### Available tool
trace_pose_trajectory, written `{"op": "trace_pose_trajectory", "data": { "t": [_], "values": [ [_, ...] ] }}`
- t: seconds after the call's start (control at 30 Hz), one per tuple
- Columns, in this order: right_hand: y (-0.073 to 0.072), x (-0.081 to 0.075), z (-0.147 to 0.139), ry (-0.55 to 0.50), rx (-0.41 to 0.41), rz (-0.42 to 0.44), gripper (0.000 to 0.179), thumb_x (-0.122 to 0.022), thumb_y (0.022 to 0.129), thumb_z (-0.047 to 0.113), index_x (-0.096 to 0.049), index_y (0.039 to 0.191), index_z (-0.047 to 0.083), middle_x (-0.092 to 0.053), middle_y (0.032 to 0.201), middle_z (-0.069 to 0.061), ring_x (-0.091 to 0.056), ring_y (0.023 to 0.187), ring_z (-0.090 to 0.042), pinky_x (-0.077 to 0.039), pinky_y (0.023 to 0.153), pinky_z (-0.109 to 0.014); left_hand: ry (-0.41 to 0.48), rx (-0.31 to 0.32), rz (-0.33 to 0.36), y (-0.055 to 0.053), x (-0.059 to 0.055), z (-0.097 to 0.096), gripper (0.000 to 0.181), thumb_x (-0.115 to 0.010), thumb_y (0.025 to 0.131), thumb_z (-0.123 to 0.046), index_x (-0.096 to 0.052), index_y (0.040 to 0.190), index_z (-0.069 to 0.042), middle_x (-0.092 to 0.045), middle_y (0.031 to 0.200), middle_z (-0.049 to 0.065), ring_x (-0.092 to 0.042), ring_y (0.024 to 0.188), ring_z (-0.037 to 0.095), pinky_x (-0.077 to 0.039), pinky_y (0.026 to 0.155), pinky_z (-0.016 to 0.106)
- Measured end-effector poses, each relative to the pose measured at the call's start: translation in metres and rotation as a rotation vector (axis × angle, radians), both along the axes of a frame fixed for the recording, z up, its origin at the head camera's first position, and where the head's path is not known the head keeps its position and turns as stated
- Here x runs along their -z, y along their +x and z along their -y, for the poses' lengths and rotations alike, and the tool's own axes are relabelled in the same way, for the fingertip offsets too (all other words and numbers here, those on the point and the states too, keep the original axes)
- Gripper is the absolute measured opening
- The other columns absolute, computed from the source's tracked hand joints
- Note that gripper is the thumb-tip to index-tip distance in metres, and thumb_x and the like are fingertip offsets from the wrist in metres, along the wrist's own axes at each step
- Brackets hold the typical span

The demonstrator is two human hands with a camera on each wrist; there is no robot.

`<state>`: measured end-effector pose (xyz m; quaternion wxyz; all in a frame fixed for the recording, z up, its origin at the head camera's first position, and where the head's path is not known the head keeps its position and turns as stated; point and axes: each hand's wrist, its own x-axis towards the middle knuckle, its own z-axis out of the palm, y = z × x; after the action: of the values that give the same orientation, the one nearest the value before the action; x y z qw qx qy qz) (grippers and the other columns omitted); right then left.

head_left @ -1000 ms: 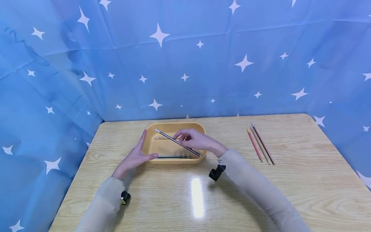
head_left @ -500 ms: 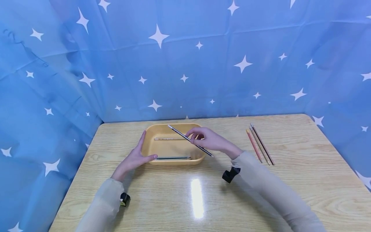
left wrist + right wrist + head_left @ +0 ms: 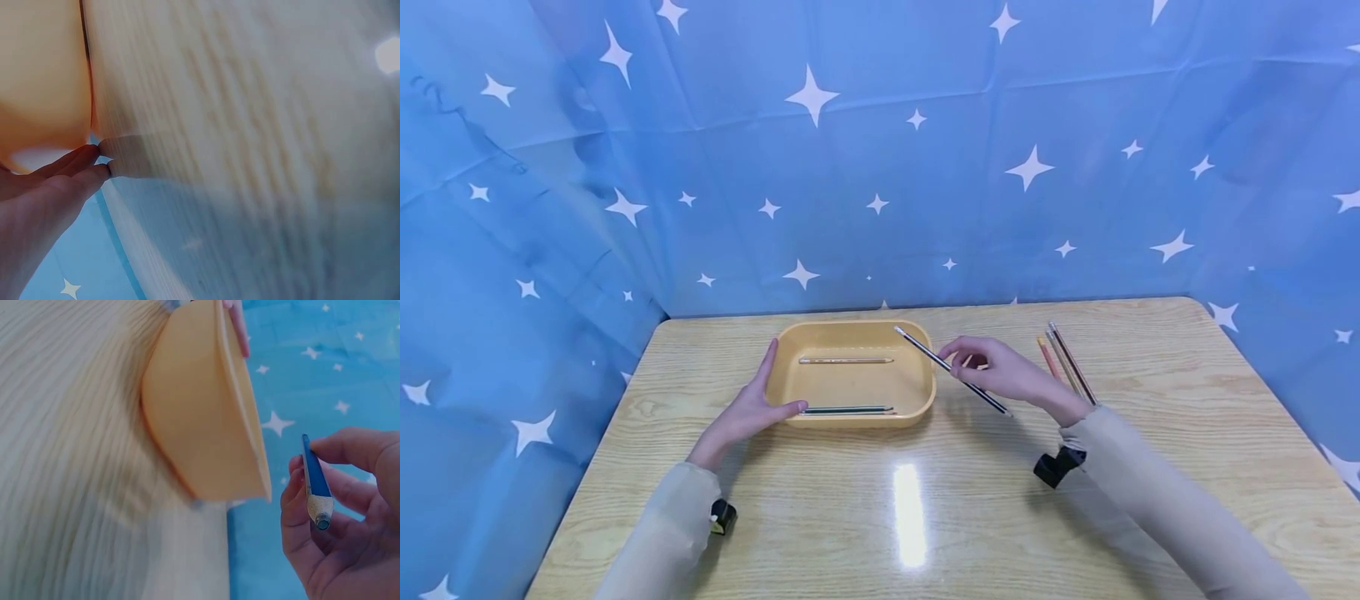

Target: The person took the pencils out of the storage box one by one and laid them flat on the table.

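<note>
Off-white sleeves (image 3: pixel 666 525) stretch over a pale wood-grain table (image 3: pixel 820 508) on the head camera I monitor remotely, with a black wrist camera (image 3: pixel 722 517) at the left cuff and a matching camera (image 3: pixel 1060 467) at the right. A bright streak of light (image 3: pixel 910 512) shines on the wood between the arms.

The left hand (image 3: pixel 748 414) grips a yellow tray (image 3: pixel 850 386) by its near left corner, thumb at the front rim, fingers along the outer side; my left wrist feed shows the fingertips close against the tray's outside. Inside, a dark pencil (image 3: pixel 848 410) lies along the near wall, its left end just beside the thumb. Farther in, near the far wall, I make out a light pencil (image 3: pixel 846 361), its tip pointing right.

Just right of the tray, the right hand (image 3: pixel 992 367) pinches a dark blue pencil (image 3: pixel 318 480) between thumb and fingers, raised and slanted, its white end over the tray's right side and its sharpened end clear of it, toward the person.

Beyond the right wrist, a red pencil (image 3: pixel 1048 356), a tan pencil (image 3: pixel 1065 358) and a brown pencil (image 3: pixel 1072 364) lie side by side, partly hidden from me. Behind everything hangs a blue curtain (image 3: pixel 917 175) printed with white stars.
</note>
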<state>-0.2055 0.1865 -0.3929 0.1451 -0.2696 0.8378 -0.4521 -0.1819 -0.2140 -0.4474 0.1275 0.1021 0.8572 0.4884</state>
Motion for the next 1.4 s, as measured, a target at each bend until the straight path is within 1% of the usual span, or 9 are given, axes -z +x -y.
{"op": "trace_pose_trajectory", "data": {
  "t": [0.17, 0.33, 0.6, 0.7, 0.8, 0.93, 1.07, 1.3, 1.4],
  "values": [
    [0.004, 0.006, -0.017, -0.005, 0.027, 0.008, 0.025, -0.054, 0.096, 0.004, -0.061, 0.119, -0.001, -0.062, 0.092, -0.007, -0.058, 0.084, -0.022, -0.048, 0.070, -0.029, -0.001, 0.000, -0.004, 0.000, 0.000, 0.000, 0.114, -0.076, 0.084, -0.034, 0.013, 0.154, -0.022, 0.008, 0.160, 0.010, -0.005, 0.143, 0.041, -0.010, 0.111, 0.059],
    [0.008, 0.013, -0.033, -0.003, 0.069, 0.005, 0.025, -0.053, 0.096, 0.003, -0.060, 0.120, -0.002, -0.062, 0.095, -0.014, -0.059, 0.084, -0.025, -0.049, 0.068, -0.029, -0.013, 0.003, -0.008, 0.001, 0.000, -0.001, 0.114, -0.076, 0.084, -0.034, 0.014, 0.154, -0.023, 0.008, 0.160, 0.010, -0.004, 0.143, 0.040, -0.011, 0.111, 0.059],
    [0.015, 0.014, -0.063, 0.043, 0.148, 0.007, 0.028, -0.054, 0.098, 0.008, -0.058, 0.125, 0.000, -0.062, 0.102, -0.017, -0.060, 0.091, -0.034, -0.049, 0.069, -0.030, 0.002, 0.000, 0.003, 0.001, 0.001, -0.001, 0.115, -0.076, 0.083, -0.032, 0.014, 0.154, -0.022, 0.009, 0.160, 0.008, -0.002, 0.143, 0.039, -0.010, 0.111, 0.059],
    [0.017, 0.014, -0.075, 0.062, 0.177, 0.001, 0.029, -0.053, 0.099, 0.008, -0.057, 0.126, 0.000, -0.062, 0.102, -0.017, -0.060, 0.091, -0.033, -0.048, 0.070, -0.030, -0.001, -0.001, 0.006, 0.001, 0.002, -0.001, 0.115, -0.076, 0.084, -0.033, 0.014, 0.154, -0.022, 0.009, 0.160, 0.010, -0.003, 0.143, 0.040, -0.009, 0.111, 0.060],
    [0.019, 0.016, -0.087, 0.069, 0.206, 0.001, 0.029, -0.053, 0.099, 0.008, -0.056, 0.127, -0.001, -0.061, 0.102, -0.017, -0.059, 0.089, -0.030, -0.048, 0.066, -0.029, -0.008, -0.003, 0.003, 0.001, 0.003, 0.000, 0.114, -0.075, 0.084, -0.034, 0.014, 0.154, -0.023, 0.008, 0.160, 0.009, -0.003, 0.143, 0.040, -0.010, 0.111, 0.059],
    [0.021, 0.022, -0.104, 0.069, 0.256, -0.020, 0.030, -0.053, 0.099, 0.006, -0.055, 0.127, -0.005, -0.061, 0.102, -0.019, -0.060, 0.084, -0.026, -0.047, 0.061, -0.028, -0.007, 0.008, -0.012, 0.000, 0.002, 0.000, 0.112, -0.075, 0.085, -0.032, 0.013, 0.154, -0.021, 0.008, 0.160, 0.010, -0.003, 0.143, 0.041, -0.010, 0.111, 0.060],
    [0.023, 0.030, -0.118, 0.073, 0.317, -0.050, 0.031, -0.053, 0.099, 0.006, -0.054, 0.126, -0.007, -0.063, 0.099, -0.021, -0.061, 0.080, -0.024, -0.048, 0.061, -0.027, -0.015, 0.009, -0.014, 0.001, 0.000, 0.000, 0.113, -0.075, 0.085, -0.033, 0.013, 0.154, -0.019, 0.008, 0.160, 0.011, -0.004, 0.142, 0.042, -0.011, 0.111, 0.061],
    [0.027, 0.037, -0.140, 0.192, 0.432, -0.099, 0.030, -0.054, 0.100, 0.012, -0.057, 0.124, -0.005, -0.064, 0.101, -0.022, -0.063, 0.084, -0.030, -0.049, 0.065, -0.027, 0.004, 0.006, -0.005, -0.001, 0.000, -0.001, 0.114, -0.076, 0.084, -0.033, 0.012, 0.155, -0.021, 0.008, 0.160, 0.009, -0.005, 0.143, 0.040, -0.012, 0.111, 0.058],
    [0.026, 0.041, -0.148, 0.202, 0.456, -0.112, 0.028, -0.054, 0.099, 0.011, -0.057, 0.122, -0.006, -0.065, 0.098, -0.023, -0.063, 0.082, -0.027, -0.049, 0.063, -0.027, 0.006, 0.006, -0.009, 0.000, 0.000, 0.000, 0.114, -0.076, 0.084, -0.033, 0.012, 0.155, -0.020, 0.008, 0.160, 0.009, -0.005, 0.143, 0.040, -0.012, 0.111, 0.059]
  ]
}}
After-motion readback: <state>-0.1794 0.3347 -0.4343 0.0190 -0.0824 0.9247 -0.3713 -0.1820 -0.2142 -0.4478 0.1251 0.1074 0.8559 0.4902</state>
